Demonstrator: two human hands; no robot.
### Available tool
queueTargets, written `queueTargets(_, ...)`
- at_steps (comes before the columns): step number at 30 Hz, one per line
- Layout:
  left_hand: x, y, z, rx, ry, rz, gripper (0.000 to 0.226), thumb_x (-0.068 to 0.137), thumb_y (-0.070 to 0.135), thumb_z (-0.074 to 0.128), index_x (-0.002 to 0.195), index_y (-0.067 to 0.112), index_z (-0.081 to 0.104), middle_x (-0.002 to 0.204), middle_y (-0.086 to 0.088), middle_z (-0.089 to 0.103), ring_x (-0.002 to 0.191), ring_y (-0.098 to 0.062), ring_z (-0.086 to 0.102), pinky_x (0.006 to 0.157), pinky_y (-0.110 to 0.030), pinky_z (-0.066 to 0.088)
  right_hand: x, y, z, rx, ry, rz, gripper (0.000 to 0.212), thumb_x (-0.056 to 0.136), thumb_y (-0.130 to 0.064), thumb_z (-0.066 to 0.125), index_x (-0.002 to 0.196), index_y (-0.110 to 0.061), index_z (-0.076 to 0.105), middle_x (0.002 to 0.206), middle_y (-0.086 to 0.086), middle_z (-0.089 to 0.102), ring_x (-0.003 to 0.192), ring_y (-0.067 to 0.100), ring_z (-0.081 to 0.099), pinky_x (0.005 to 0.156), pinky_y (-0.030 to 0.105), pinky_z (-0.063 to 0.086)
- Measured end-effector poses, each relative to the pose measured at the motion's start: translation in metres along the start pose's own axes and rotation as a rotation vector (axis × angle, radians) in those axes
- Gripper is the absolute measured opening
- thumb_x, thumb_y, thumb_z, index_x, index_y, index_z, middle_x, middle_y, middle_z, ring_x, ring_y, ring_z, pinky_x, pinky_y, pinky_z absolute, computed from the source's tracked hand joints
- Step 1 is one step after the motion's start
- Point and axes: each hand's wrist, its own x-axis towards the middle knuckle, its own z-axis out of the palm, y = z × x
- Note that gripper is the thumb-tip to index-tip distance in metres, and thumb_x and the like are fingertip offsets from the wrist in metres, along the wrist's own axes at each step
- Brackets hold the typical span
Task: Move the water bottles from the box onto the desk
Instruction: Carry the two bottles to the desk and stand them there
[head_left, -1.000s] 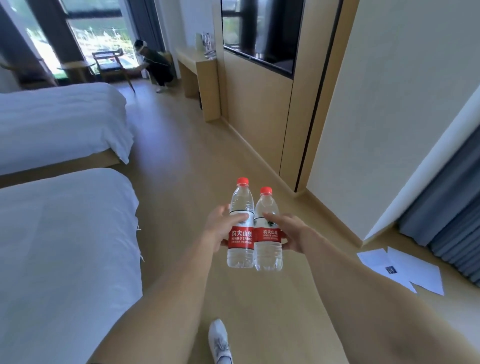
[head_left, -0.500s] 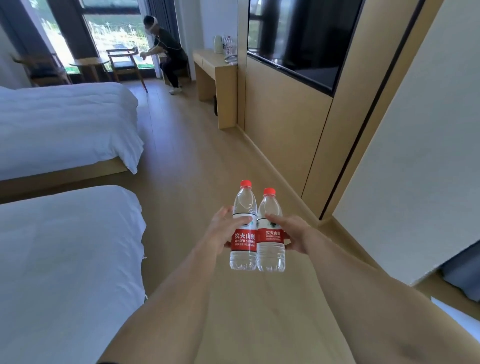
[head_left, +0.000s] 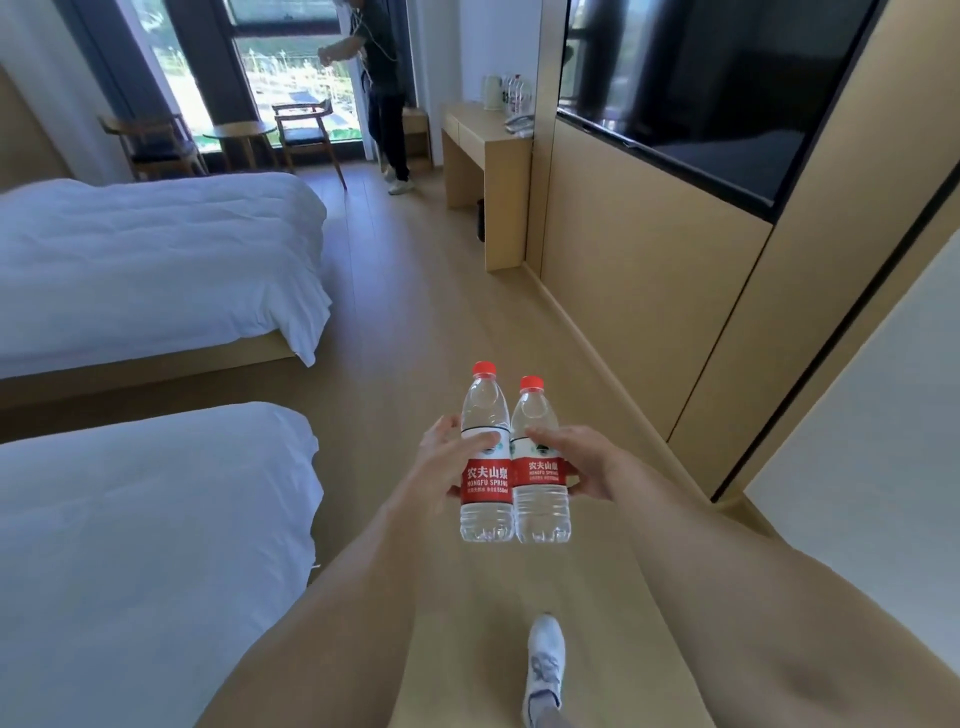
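Note:
Two clear water bottles with red caps and red labels stand upright side by side in the air in front of me. My left hand (head_left: 444, 465) grips the left bottle (head_left: 485, 512) around its label. My right hand (head_left: 576, 460) grips the right bottle (head_left: 543, 514) the same way. The bottles touch each other. The wooden desk (head_left: 485, 150) stands far ahead against the right wall, with a kettle (head_left: 492, 92) and several small items on its top. No box is in view.
Two white beds (head_left: 145, 260) line the left side, leaving a wooden floor aisle ahead. A person (head_left: 382, 78) stands near the window beside the desk. A chair (head_left: 306, 132) and round table (head_left: 239, 132) sit by the window. A dark TV (head_left: 717, 93) hangs on the right wall. My white shoe (head_left: 543, 670) is below.
I have walked forward along the aisle with both bottles held together; the desk is closer. The person by the window has stood up. The papers on the floor are out of view.

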Motion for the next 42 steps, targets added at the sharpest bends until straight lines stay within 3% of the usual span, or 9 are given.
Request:
queueTargets(5,0.082,0.038,-0.018,0.026,0.098,0.016,0.043,0.08,0.025,0.08,0.117,0.025,0.059,0.101,-0.009,0.074,0.086,-0.028,0.075,0.077,-0.05,0.062,0.087,-0.057,0.001,-0.007,-0.074,-0.014,0.049,0.082,-0.04,0.078,0.116,-0.008,0.063,0.109,0.014,0.074,0.103,0.031,0.071,0.095,0.052,0.054)
queueTargets(11,0.181,0.088,-0.034,0.035,0.182,-0.001,0.044,0.079,0.028,0.08,0.118,0.028,0.058,0.098,-0.005,0.074,0.075,-0.02,0.076,0.063,-0.035,0.062,0.188,-0.129,-0.005,-0.033,-0.148,-0.004,0.054,0.083,-0.039,0.077,0.12,-0.006,0.059,0.113,0.016,0.072,0.104,0.032,0.07,0.096,0.054,0.053)
queueTargets(17,0.256,0.117,-0.045,0.006,0.221,-0.019,0.046,0.076,0.029,0.08,0.116,0.029,0.058,0.098,-0.006,0.075,0.077,-0.022,0.076,0.069,-0.041,0.063,0.264,-0.179,-0.01,-0.051,-0.187,0.001,0.057,0.082,-0.04,0.078,0.123,-0.006,0.058,0.115,0.017,0.071,0.106,0.033,0.069,0.096,0.053,0.053)
queueTargets(21,0.302,0.133,-0.056,-0.022,0.228,-0.031,0.047,0.075,0.03,0.081,0.116,0.029,0.058,0.096,-0.005,0.075,0.073,-0.018,0.076,0.062,-0.034,0.06,0.312,-0.205,-0.008,-0.079,-0.19,0.012,0.057,0.082,-0.041,0.077,0.124,-0.006,0.058,0.119,0.018,0.069,0.102,0.032,0.069,0.097,0.055,0.052)
queueTargets(30,0.447,0.164,-0.107,-0.056,0.161,-0.054,0.047,0.076,0.027,0.082,0.115,0.029,0.057,0.097,-0.007,0.075,0.078,-0.022,0.076,0.069,-0.04,0.062,0.44,-0.276,0.015,-0.116,-0.153,0.03,0.058,0.082,-0.043,0.077,0.124,-0.007,0.058,0.116,0.016,0.071,0.108,0.033,0.069,0.096,0.054,0.053)
queueTargets(37,0.568,0.223,-0.171,-0.062,0.079,-0.043,0.05,0.073,0.028,0.083,0.116,0.029,0.057,0.095,-0.007,0.075,0.072,-0.019,0.076,0.059,-0.033,0.059,0.539,-0.361,0.047,-0.088,-0.085,0.033,0.056,0.082,-0.043,0.077,0.122,-0.007,0.06,0.114,0.016,0.071,0.106,0.032,0.069,0.097,0.054,0.052)
queueTargets(42,0.637,0.257,-0.204,-0.041,0.046,-0.024,0.045,0.075,0.026,0.082,0.112,0.03,0.056,0.094,-0.007,0.075,0.071,-0.019,0.076,0.061,-0.035,0.061,0.598,-0.408,0.063,-0.053,-0.044,0.023,0.056,0.081,-0.044,0.077,0.121,-0.008,0.059,0.114,0.015,0.071,0.105,0.032,0.069,0.097,0.054,0.052)
